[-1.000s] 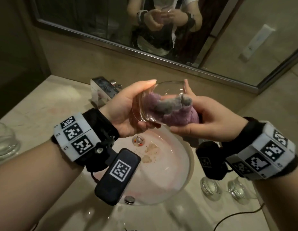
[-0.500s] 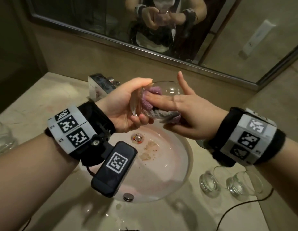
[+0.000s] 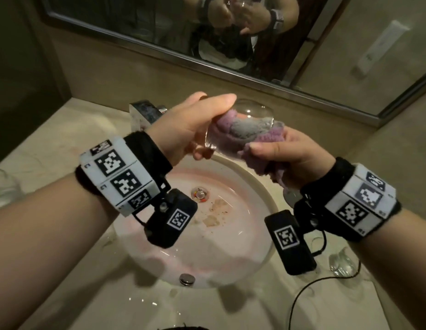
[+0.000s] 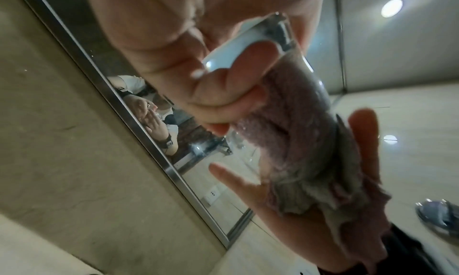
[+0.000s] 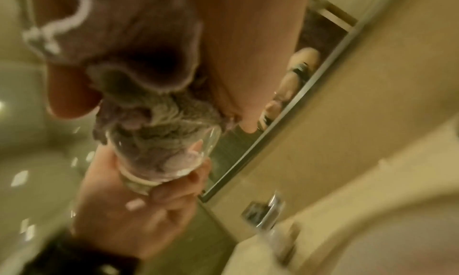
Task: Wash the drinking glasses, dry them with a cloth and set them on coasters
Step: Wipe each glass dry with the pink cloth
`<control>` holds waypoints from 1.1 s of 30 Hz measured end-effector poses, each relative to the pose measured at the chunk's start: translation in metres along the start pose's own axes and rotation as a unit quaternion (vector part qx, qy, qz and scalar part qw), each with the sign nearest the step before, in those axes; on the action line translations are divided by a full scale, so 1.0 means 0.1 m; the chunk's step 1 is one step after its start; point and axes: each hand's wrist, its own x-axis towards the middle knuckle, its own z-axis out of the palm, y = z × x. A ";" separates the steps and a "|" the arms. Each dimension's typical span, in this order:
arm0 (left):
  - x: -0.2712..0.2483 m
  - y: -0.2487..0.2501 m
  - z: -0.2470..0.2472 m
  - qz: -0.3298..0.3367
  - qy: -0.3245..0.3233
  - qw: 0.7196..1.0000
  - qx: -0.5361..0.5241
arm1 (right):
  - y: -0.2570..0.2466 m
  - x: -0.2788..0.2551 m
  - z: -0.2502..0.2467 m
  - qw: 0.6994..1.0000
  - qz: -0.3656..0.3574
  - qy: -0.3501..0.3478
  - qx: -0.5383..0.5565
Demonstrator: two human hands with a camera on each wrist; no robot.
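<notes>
Centre of head view, above sink basin (image 3: 252, 186): left hand (image 3: 183, 129) grips base of glass (image 3: 243, 115), held on its side. Right hand (image 3: 286, 158) grips purple-grey cloth (image 3: 245, 132), stuffed into glass mouth. Lower right of frame: second glass (image 3: 341, 264) on surface (image 3: 52, 144). Left edge: third glass (image 3: 3, 189).

Both hands raised together, left hand (image 3: 183, 129) fingers curled, right hand (image 3: 293, 158) likewise.
</notes>
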 end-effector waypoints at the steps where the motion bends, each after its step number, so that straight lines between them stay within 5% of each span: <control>1: 0.02 0.02 -0.01 -0.002 -0.006 1.000 -0.003 | -0.03 0.02 -0.01 0.999 0.003 -0.011 -0.043; 3: 0.04 0.04 -0.03 -0.018 -0.068 0.997 -0.034 | -0.08 0.05 -0.04 0.974 0.001 -0.024 -0.227; 7: 0.07 0.04 -0.06 -0.109 -0.080 0.984 -0.112 | -0.09 0.16 -0.14 0.761 -0.126 -0.052 -0.634; 8: 0.07 0.03 -0.07 -0.127 -0.073 0.982 -0.118 | -0.10 0.18 -0.13 0.744 -0.127 -0.053 -0.654; 10: 0.08 0.01 -0.08 -0.148 -0.064 0.981 -0.109 | -0.10 0.21 -0.10 0.791 -0.092 -0.042 -0.603; 13: 0.10 -0.06 -0.08 -0.135 -0.052 0.984 -0.102 | -0.15 0.18 -0.05 0.927 0.061 -0.016 -0.370; 17: 0.11 -0.16 -0.10 -0.064 -0.022 0.993 -0.097 | -0.12 0.20 -0.08 0.980 0.104 0.048 -0.165; 21: 0.12 -0.11 -0.09 -0.020 0.083 0.996 -0.011 | 0.01 0.29 -0.13 0.992 0.050 0.109 -0.032; 24: 0.13 -0.07 -0.10 -0.008 0.039 0.998 -0.058 | 0.00 0.30 -0.07 0.993 0.007 0.115 -0.010; 27: 0.14 -0.05 -0.15 -0.036 -0.057 0.994 -0.087 | -0.03 0.23 0.00 0.983 0.024 0.089 -0.161; 30: 0.15 0.00 -0.18 -0.078 -0.106 0.989 -0.060 | -0.04 0.20 0.06 0.920 0.010 -0.020 -0.392; 33: 0.13 -0.02 -0.17 -0.117 -0.097 0.986 -0.061 | -0.12 0.23 0.03 0.906 0.051 -0.008 -0.421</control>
